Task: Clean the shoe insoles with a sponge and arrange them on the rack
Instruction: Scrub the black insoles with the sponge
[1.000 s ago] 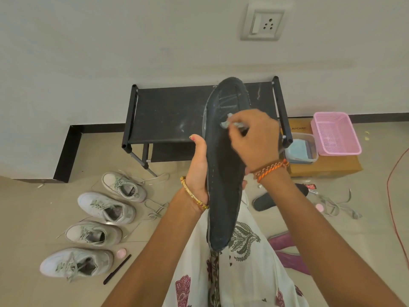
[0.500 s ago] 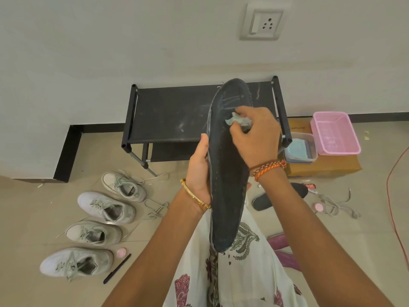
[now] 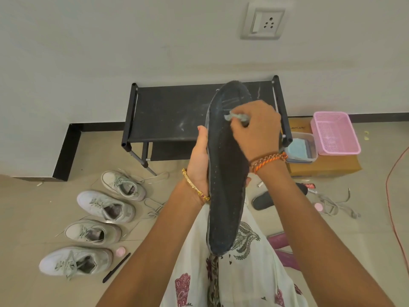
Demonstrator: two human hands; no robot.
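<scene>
A long dark insole (image 3: 225,185) stands upright in front of me, toe end up. My left hand (image 3: 199,160) grips its left edge at mid-length, thumb on the front. My right hand (image 3: 256,131) pinches a small pale grey-green sponge (image 3: 235,117) and presses it against the insole's upper part. Behind the insole stands the black shoe rack (image 3: 168,114) against the wall, its top shelf dusty and bare. A second dark insole (image 3: 265,200) lies on the floor to the right, partly hidden by my right forearm.
Several pale sneakers (image 3: 106,206) lie in a row on the floor at left, with loose laces and a black pen (image 3: 116,267). At right, a pink basket (image 3: 335,132) and a clear tub (image 3: 302,149) sit on a cardboard box. A red cord (image 3: 390,196) runs along the floor.
My right hand with the sponge slid a little up and down over the insole's upper part. My left hand's grip stayed about the same.
</scene>
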